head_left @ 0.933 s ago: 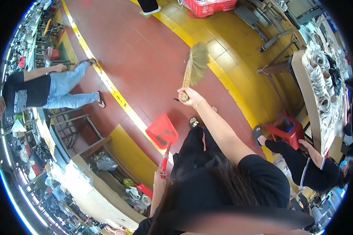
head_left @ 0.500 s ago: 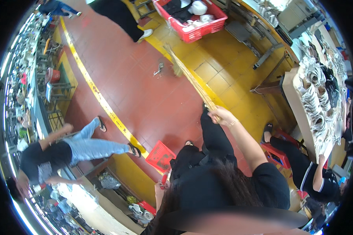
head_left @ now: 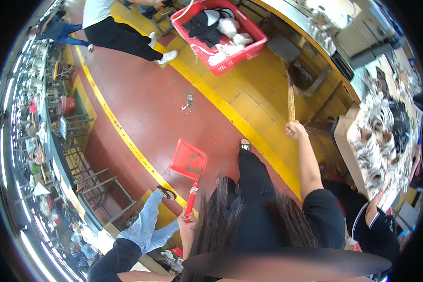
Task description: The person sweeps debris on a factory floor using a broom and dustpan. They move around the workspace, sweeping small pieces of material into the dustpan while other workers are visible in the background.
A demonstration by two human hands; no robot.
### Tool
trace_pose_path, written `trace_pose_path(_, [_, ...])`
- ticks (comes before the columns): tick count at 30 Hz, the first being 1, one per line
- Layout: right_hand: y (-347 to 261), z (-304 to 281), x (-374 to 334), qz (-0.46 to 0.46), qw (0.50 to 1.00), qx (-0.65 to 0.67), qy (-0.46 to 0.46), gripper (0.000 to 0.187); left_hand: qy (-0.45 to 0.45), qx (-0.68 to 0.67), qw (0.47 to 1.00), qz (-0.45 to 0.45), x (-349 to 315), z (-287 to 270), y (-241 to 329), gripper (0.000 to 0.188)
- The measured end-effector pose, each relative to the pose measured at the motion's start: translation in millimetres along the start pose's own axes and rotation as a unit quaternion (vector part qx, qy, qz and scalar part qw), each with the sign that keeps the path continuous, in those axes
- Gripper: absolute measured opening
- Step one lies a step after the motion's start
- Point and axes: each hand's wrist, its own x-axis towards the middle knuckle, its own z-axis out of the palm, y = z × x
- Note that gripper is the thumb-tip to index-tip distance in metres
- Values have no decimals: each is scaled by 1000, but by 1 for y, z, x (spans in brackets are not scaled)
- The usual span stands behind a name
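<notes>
My left hand [head_left: 188, 222] is closed around the handle of a red dustpan [head_left: 187, 157], whose pan hangs low ahead of it. Some dark dirt shows in the pan. Held out to the right, my right hand [head_left: 296, 129] grips a straw broom [head_left: 291, 103] by its handle. The broom's far end is blurred near the dark parts under the right-hand bench. A small heap of grey-white litter [head_left: 187, 102] lies on the red floor ahead, apart from both dustpan and broom.
A red plastic basket [head_left: 235, 66] with black and white items stands ahead on yellow tiles. Workbenches line the right, one heaped with white pieces [head_left: 378, 141]. People pass at the lower left [head_left: 145, 225] and upper left [head_left: 122, 37]; another sits at right [head_left: 380, 225].
The broom has swung right, off the red floor toward the bench. The dustpan has moved forward. The person in jeans has passed toward the lower edge; the basket shows more fully.
</notes>
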Motion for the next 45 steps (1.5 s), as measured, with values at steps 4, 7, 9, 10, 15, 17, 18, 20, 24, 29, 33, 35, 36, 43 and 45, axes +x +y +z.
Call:
trace_pose_path(4, [-9, 72, 70, 14, 998, -42, -50, 10, -91, 16, 996, 16, -15, 37, -1, 33])
trace_pose_path(7, [27, 130, 46, -9, 996, -83, 41, 22, -3, 40, 997, 62, -20, 59, -2, 32])
trace_pose_path(9, [47, 155, 10, 34, 996, 43, -64, 25, 18, 61, 995, 76, -16, 69, 1, 31])
trace_pose_path(10, [47, 162, -3, 104, 984, -6, -143, 27, 31, 82, 990, 109, -11, 72, 4, 29])
trace_pose_path(15, [50, 166, -50, 154, 955, 46, -249, 27, 33, 163, 981, 100, 19, 78, 34, 18])
trace_pose_path(17, [46, 128, -53, 135, 948, 87, -274, 20, -21, 218, 974, 66, 28, 80, 50, 24])
trace_pose_path(18, [47, 106, -58, 133, 948, 90, -276, 20, -9, 242, 969, 54, 34, 83, 56, 29])
trace_pose_path(20, [57, 57, -83, 75, 969, 42, -234, 21, 22, 320, 945, 65, 39, 89, 72, 23])
trace_pose_path(24, [96, -25, -175, -4, 993, -101, -61, 29, 48, 285, 956, 49, 48, 93, 82, 20])
trace_pose_path(29, [144, -27, -215, 35, 980, -139, 141, 37, 66, 254, 963, 54, 59, 94, 89, 17])
trace_pose_path(33, [134, -7, -119, 110, 983, 111, 93, 20, 75, 193, 976, 68, 59, 98, 89, 16])
trace_pose_path(35, [120, 5, -74, 142, 966, 213, 31, 16, 50, 142, 987, 61, 50, 97, 87, 17])
trace_pose_path(36, [114, 23, -57, 152, 963, 225, 2, 16, 29, 125, 989, 68, 44, 100, 90, 17])
trace_pose_path(43, [58, 223, -69, 190, 903, 297, -247, 20, 20, 58, 987, 150, 13, 104, 91, 20])
trace_pose_path(45, [34, 285, -82, 206, 888, 307, -273, 17, 47, 45, 987, 144, 15, 110, 107, 20])
